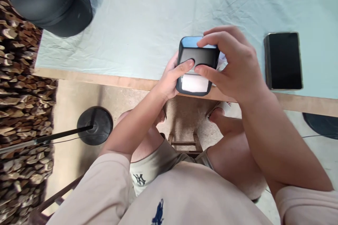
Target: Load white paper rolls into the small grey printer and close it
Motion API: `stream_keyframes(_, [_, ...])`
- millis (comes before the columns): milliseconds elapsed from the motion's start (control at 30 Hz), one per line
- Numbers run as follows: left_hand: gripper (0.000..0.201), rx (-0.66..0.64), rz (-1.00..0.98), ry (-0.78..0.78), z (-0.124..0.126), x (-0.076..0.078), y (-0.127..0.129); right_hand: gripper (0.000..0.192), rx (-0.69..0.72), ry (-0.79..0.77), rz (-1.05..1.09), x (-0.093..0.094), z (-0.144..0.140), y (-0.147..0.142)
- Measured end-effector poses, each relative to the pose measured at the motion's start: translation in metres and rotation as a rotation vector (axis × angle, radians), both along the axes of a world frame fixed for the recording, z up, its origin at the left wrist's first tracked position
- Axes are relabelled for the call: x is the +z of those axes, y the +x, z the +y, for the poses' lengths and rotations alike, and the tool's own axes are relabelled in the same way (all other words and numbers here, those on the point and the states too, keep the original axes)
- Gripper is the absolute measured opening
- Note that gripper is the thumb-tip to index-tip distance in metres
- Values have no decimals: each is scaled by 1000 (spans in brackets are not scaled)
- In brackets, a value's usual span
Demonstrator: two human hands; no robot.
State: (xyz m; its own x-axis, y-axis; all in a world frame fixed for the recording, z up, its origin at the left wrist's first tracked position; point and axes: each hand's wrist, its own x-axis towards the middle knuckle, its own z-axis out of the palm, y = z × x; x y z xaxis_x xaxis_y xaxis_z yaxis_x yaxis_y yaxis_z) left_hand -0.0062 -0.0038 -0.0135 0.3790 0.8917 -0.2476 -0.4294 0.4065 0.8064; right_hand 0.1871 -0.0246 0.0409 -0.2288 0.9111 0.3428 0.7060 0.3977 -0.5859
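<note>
Both hands hold a small black box (197, 55) with rounded corners and a white label on its near face, just above the table's front edge. My left hand (171, 77) grips its left side, with the thumb pressed on a dent in the dark face. My right hand (232, 65) wraps the right side, fingers over the glossy top and thumb on the same face. A bit of white paper (221, 61) shows behind the box.
A black phone (283, 60) lies screen-up on the pale green cloth (137, 24) to the right. A large black round case (52, 1) sits at the far left corner. Below are a wooden stool (185, 144), a round black stand base (95, 125) and a stacked-wood wall (21, 95).
</note>
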Motion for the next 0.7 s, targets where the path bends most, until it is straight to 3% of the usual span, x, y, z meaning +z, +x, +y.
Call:
stream_keyframes(133, [44, -9, -11, 76, -3, 0, 1, 37, 18, 65, 58, -4, 2, 0])
stream_keyframes(233, [36, 4, -22, -21, 0, 2, 4, 37, 47, 96, 139, -9, 6, 11])
stream_keyframes(333, [51, 13, -64, -150, 5, 6, 7, 43, 40, 129, 137, -15, 10, 24])
stream_keyframes(433, [61, 47, -48, -210, 9, 8, 9, 53, 63, 76, 93, -19, 13, 32])
stream_keyframes(567, [49, 144, 22, -233, 9, 7, 12, 74, 178, 26, 80, -19, 12, 35])
stream_keyframes(700, [42, 221, 77, -216, 8, 4, 15, 66, 102, 18, 56, -16, 7, 31])
